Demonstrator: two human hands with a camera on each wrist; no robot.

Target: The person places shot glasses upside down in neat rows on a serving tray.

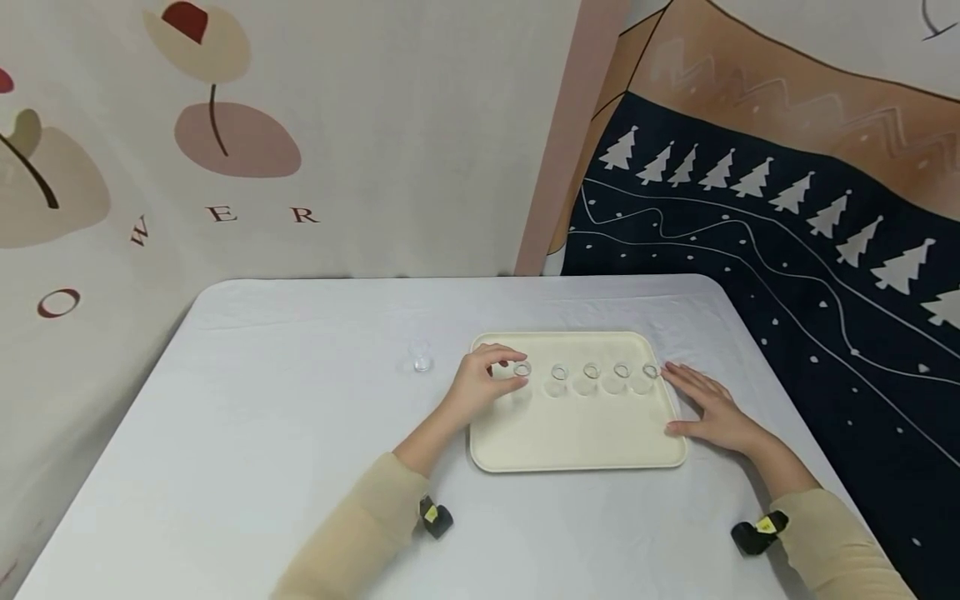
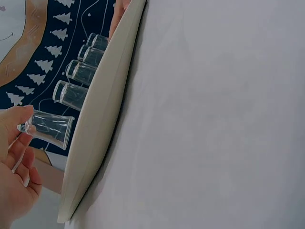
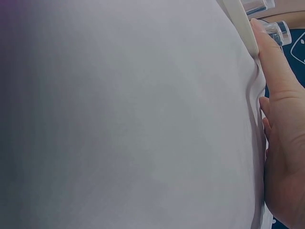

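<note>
My left hand point(image 1: 480, 379) pinches a small clear glass bottle point(image 2: 50, 128) by its narrow top between thumb and finger. Its wider base points down, close over the left end of the cream tray point(image 1: 577, 446). Several matching bottles point(image 1: 591, 380) stand upright in a row on the tray, to the right of the held one. At the tray's right edge rests my right hand point(image 1: 712, 410), fingers extended, with the thumb at the rim and fingertips near the last bottle point(image 1: 647, 380). In the right wrist view, that thumb partly hides a bottle point(image 3: 284, 32).
Left of the tray, another small clear glass piece point(image 1: 422, 360) stands on the white-covered table point(image 1: 300, 417). Printed cloth hangs behind the table, and a dark tree-patterned cloth point(image 1: 750, 250) lies along its right side.
</note>
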